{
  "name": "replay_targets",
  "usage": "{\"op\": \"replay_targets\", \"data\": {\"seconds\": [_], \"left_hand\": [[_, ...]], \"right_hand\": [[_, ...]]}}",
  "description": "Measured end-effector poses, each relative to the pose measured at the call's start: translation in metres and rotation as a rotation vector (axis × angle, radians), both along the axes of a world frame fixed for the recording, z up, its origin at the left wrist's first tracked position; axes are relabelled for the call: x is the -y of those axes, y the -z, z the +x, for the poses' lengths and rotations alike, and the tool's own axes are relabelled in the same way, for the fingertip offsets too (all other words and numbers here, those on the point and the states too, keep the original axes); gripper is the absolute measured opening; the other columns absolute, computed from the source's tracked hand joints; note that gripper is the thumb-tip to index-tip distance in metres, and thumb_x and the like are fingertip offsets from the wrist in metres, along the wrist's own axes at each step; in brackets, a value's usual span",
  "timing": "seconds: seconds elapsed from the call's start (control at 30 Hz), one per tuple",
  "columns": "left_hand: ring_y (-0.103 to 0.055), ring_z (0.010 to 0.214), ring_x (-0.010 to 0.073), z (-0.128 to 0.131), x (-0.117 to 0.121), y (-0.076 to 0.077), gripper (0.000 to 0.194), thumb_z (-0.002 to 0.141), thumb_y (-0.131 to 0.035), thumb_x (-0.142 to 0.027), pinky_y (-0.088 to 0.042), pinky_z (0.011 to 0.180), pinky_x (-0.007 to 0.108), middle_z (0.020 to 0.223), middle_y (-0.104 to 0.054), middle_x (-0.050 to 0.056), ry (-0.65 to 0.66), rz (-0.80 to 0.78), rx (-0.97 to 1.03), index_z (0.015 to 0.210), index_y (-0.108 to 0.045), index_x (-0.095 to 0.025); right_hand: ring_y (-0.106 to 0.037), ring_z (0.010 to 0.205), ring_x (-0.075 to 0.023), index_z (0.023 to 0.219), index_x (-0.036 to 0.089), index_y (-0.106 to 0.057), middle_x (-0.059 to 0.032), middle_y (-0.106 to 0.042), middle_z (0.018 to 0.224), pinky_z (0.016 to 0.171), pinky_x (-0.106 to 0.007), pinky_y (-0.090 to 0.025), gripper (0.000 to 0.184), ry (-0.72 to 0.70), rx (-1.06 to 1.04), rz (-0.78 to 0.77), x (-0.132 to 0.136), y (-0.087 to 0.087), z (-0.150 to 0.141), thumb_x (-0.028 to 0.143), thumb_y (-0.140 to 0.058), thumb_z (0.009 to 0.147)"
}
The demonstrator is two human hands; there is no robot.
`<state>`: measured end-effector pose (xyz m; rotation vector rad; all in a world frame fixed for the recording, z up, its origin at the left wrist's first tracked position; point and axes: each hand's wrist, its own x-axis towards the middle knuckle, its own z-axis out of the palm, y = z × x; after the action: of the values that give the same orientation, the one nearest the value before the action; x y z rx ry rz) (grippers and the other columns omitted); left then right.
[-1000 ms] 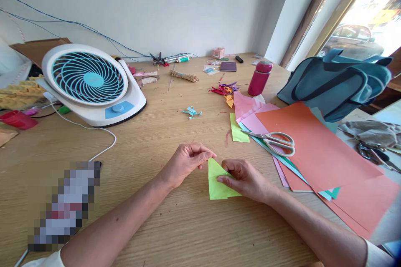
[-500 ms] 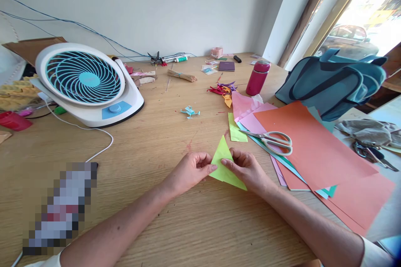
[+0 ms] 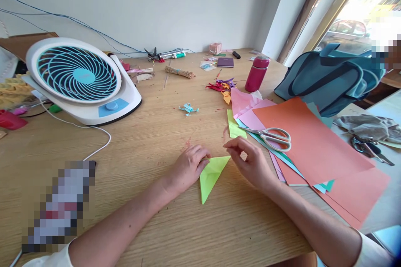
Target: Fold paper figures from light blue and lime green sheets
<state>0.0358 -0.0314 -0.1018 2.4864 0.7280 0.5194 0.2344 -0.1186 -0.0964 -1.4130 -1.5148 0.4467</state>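
Note:
A yellow-green folded paper triangle (image 3: 213, 174) lies low over the wooden table, one point toward me and a faint crease across it. My left hand (image 3: 191, 166) pinches its upper left corner between thumb and fingers. Just off the upper right corner is my right hand (image 3: 250, 160), its fingers bent and apart with nothing between them. A second yellow-green paper piece (image 3: 235, 125) rests beyond that hand. Scissors (image 3: 275, 138) with pale handles lie on the coloured sheets to its right.
Orange sheets (image 3: 313, 142) cover the right side, before a teal bag (image 3: 326, 75). A magenta bottle (image 3: 257, 76) stands behind them. Ahead sits a small light-blue folded paper figure (image 3: 188, 109). A white fan (image 3: 125, 104) is at the left, with a cord trailing toward a pixelated object.
The paper triangle has been turned so a point faces me instead of away. My right hand has let go of it and moved slightly right; my left hand still grips it.

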Motion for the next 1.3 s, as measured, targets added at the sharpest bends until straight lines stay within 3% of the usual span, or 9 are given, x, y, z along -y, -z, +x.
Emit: {"op": "replay_targets", "data": {"seconds": [0.1,0.23,0.37,0.47,0.63,0.83,1.03,1.2,1.3], "left_hand": [[-0.056,0.094,0.0205,0.0,0.002,0.007,0.014,0.095,-0.05,-0.013,-0.047,0.085,0.033,0.097,-0.06,0.006,0.072,0.204,-0.056,0.095,-0.063,-0.016],[-0.057,0.092,0.0194,-0.002,0.008,0.01,0.021,0.095,-0.046,-0.007,-0.05,0.081,0.03,0.098,-0.06,0.007,0.182,0.325,-0.166,0.105,-0.062,-0.015],[-0.057,0.098,0.0212,-0.006,0.017,0.006,0.032,0.094,-0.047,-0.008,-0.052,0.085,0.033,0.111,-0.062,0.007,0.162,0.444,-0.267,0.123,-0.056,-0.018],[-0.058,0.1,0.0209,-0.01,0.023,0.005,0.037,0.094,-0.047,-0.007,-0.052,0.086,0.033,0.119,-0.062,0.006,0.165,0.509,-0.318,0.129,-0.053,-0.018],[-0.059,0.1,0.022,-0.013,0.032,0.007,0.047,0.092,-0.044,-0.005,-0.053,0.087,0.033,0.116,-0.064,0.01,0.17,0.616,-0.399,0.139,-0.045,-0.007],[-0.06,0.102,0.0235,-0.014,0.029,0.009,0.047,0.091,-0.046,-0.006,-0.054,0.088,0.035,0.118,-0.064,0.011,0.185,0.552,-0.405,0.138,-0.048,-0.009],[-0.057,0.119,0.0222,-0.027,0.007,-0.003,0.046,0.089,-0.043,0.001,-0.05,0.102,0.037,0.13,-0.062,0.008,0.404,0.423,-0.21,0.129,-0.057,-0.018],[-0.061,0.115,0.023,-0.022,0.013,-0.003,0.025,0.093,-0.041,-0.004,-0.054,0.098,0.037,0.121,-0.063,0.013,0.355,0.353,-0.196,0.105,-0.062,-0.012],[-0.057,0.123,0.0246,-0.018,0.022,0.007,0.026,0.095,-0.039,-0.005,-0.05,0.106,0.04,0.119,-0.061,0.016,0.298,0.372,-0.168,0.112,-0.058,-0.009]], "right_hand": [[-0.059,0.077,-0.016,0.093,0.021,-0.065,-0.006,-0.063,0.089,0.066,-0.028,-0.045,0.018,-0.121,0.116,0.002,0.002,0.002,-0.005,0.019,-0.048,0.096],[-0.06,0.077,-0.0163,0.097,0.02,-0.067,-0.0062,-0.064,0.089,0.067,-0.028,-0.046,0.018,-0.07,0.139,0.001,-0.001,0.002,0.001,0.019,-0.048,0.096],[-0.06,0.078,-0.0167,0.099,0.02,-0.07,-0.0062,-0.066,0.09,0.07,-0.029,-0.046,0.023,-0.039,0.204,-0.024,-0.006,0.002,0.012,0.014,-0.048,0.095],[-0.061,0.082,-0.017,0.101,0.021,-0.072,-0.0063,-0.065,0.092,0.073,-0.029,-0.047,0.031,-0.151,0.281,-0.029,-0.008,0.008,0.017,0.005,-0.048,0.089],[-0.06,0.088,-0.0182,0.111,0.023,-0.072,-0.0081,-0.061,0.098,0.078,-0.031,-0.049,0.046,-0.331,0.403,-0.02,-0.013,0.018,0.024,-0.003,-0.046,0.082],[-0.059,0.089,-0.0185,0.114,0.023,-0.071,-0.0082,-0.059,0.098,0.08,-0.033,-0.048,0.042,-0.423,0.549,-0.029,-0.02,0.008,0.038,0.002,-0.047,0.087],[-0.058,0.075,-0.0131,0.1,0.019,-0.071,-0.006,-0.06,0.093,0.07,-0.027,-0.047,0.02,-0.439,0.442,-0.183,0.002,-0.003,0.047,0.018,-0.051,0.096],[-0.059,0.089,-0.0157,0.106,0.02,-0.068,-0.0068,-0.062,0.099,0.081,-0.03,-0.045,0.023,-0.463,0.388,-0.17,0.026,0.002,0.043,0.012,-0.05,0.095],[-0.059,0.09,-0.0166,0.114,0.021,-0.066,-0.0065,-0.062,0.099,0.081,-0.032,-0.044,0.029,-0.461,0.417,-0.136,0.03,0.007,0.041,0.009,-0.049,0.094]]}}
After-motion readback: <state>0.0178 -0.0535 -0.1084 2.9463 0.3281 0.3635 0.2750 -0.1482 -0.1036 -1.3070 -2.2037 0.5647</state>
